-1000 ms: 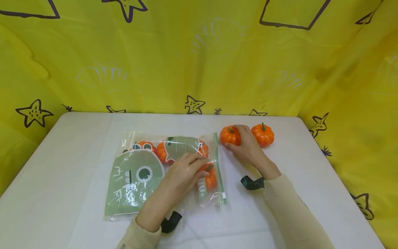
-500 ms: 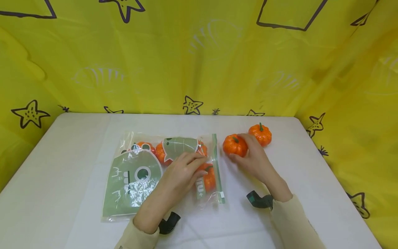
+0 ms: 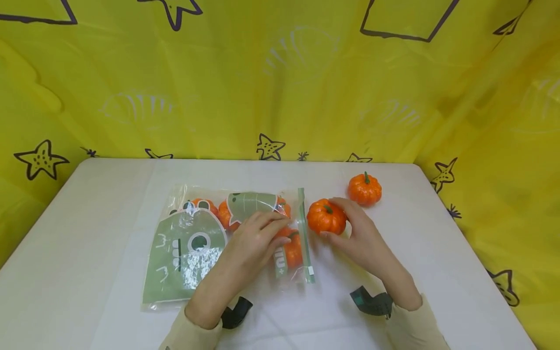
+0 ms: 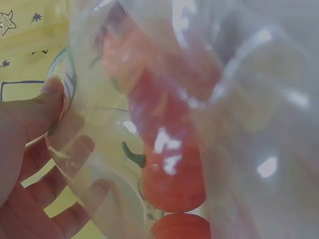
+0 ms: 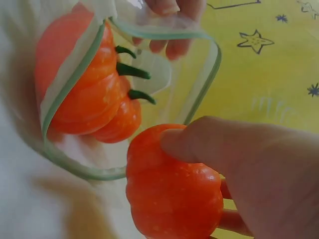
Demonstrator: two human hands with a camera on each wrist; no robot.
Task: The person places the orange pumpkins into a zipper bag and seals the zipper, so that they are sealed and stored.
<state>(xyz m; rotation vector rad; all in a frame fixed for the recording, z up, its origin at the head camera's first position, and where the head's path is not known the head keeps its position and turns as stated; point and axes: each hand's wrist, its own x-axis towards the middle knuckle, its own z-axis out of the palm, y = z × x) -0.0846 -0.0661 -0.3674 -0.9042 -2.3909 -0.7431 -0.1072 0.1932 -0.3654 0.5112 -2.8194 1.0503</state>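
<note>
A clear zip bag (image 3: 175,279) with a green cartoon print lies on the table, its green-edged mouth turned right. Several small orange pumpkins (image 3: 294,253) are inside. My left hand (image 3: 255,240) holds the bag's upper film near the mouth; in the left wrist view the thumb (image 4: 50,94) is on the edge, with fingers showing through the film. My right hand (image 3: 365,238) grips a small pumpkin (image 3: 326,217) between thumb and fingers, just right of the mouth. In the right wrist view the green rim (image 5: 204,94) stands agape, this pumpkin (image 5: 172,184) overlapping its lower edge.
One more pumpkin (image 3: 365,189) sits on the white table (image 3: 437,272) behind my right hand. A yellow curtain (image 3: 280,87) with starfish drawings hangs behind and beside the table. Dark wrist cameras (image 3: 372,301) stick out below both hands.
My right hand has brought its pumpkin toward me, away from the other loose pumpkin and close to the bag's mouth. My left hand stays on the bag.
</note>
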